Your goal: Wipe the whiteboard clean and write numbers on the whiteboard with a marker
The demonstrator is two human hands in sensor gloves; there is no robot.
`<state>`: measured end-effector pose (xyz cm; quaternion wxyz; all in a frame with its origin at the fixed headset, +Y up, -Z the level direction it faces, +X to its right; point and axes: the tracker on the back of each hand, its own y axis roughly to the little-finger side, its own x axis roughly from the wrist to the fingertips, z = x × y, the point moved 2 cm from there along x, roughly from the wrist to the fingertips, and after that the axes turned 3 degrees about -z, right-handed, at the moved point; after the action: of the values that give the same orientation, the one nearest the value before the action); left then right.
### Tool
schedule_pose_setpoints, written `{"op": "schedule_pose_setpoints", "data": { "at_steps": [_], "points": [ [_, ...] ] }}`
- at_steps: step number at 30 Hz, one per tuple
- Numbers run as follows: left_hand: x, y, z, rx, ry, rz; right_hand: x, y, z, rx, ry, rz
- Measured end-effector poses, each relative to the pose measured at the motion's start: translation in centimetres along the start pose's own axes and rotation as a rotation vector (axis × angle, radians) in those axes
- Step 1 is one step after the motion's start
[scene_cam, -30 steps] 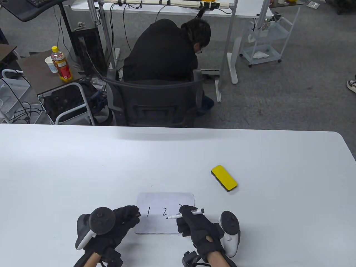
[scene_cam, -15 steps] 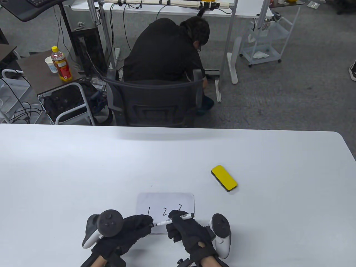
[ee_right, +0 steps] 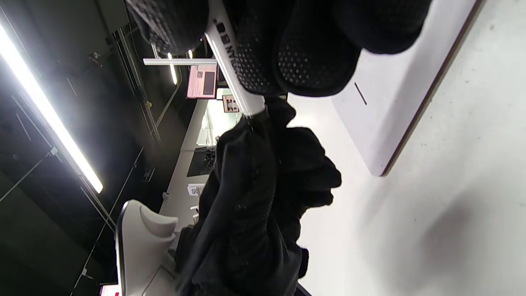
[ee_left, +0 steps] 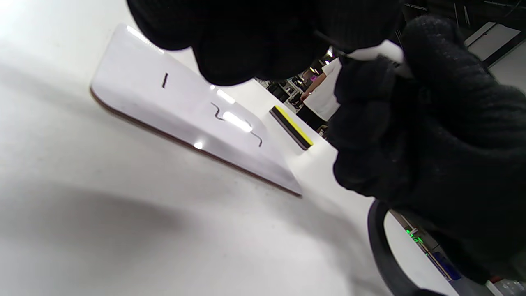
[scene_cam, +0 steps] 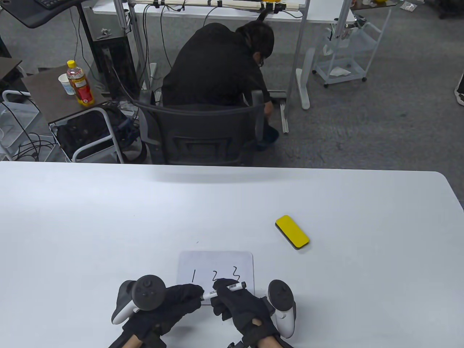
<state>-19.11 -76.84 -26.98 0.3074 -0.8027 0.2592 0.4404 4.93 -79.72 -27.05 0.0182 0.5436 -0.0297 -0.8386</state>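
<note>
In the table view the small white rectangular whiteboard [scene_cam: 216,268] lies at the near edge of the white table [scene_cam: 108,217] and shows 1, 2 and 3, so the wiping and writing look done. The right hand [scene_cam: 237,308] holds the white marker with black cap end [scene_cam: 225,290] in curled fingers. Its tip end goes into the pinching fingers of the left hand [scene_cam: 174,302], probably for capping. One second ago the hands were apart and the tip pointed at the board; now they meet. The yellow eraser block [scene_cam: 292,232] rests well to the far right.

In the left wrist view the whiteboard [ee_left: 185,115] and the eraser [ee_left: 291,132] are seen beyond the gloves.

In the right wrist view the marker [ee_right: 232,70] barrel passes from right fingers [ee_right: 312,61] into the left glove
</note>
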Motion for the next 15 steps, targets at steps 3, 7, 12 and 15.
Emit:
{"op": "schedule_pose_setpoints", "data": {
  "at_steps": [3, 7, 12, 15],
  "points": [
    [0.0, 0.0, 0.1, 0.009, -0.009, 0.0, 0.0, 0.0, 0.1, 0.0, 0.006, -0.003],
    [-0.1, -0.3, 0.2, 0.008, -0.022, -0.012, -0.1, -0.1, 0.2, -0.015, 0.022, -0.016],
    [-0.3, -1.1, -0.1, 0.08, -0.063, -0.038, -0.6, -0.7, 0.8, -0.094, 0.104, -0.077],
    [-0.3, -1.2, 0.1, 0.027, -0.028, -0.08, -0.6, -1.7, 1.0, -0.146, 0.053, -0.15]
  ]
}}
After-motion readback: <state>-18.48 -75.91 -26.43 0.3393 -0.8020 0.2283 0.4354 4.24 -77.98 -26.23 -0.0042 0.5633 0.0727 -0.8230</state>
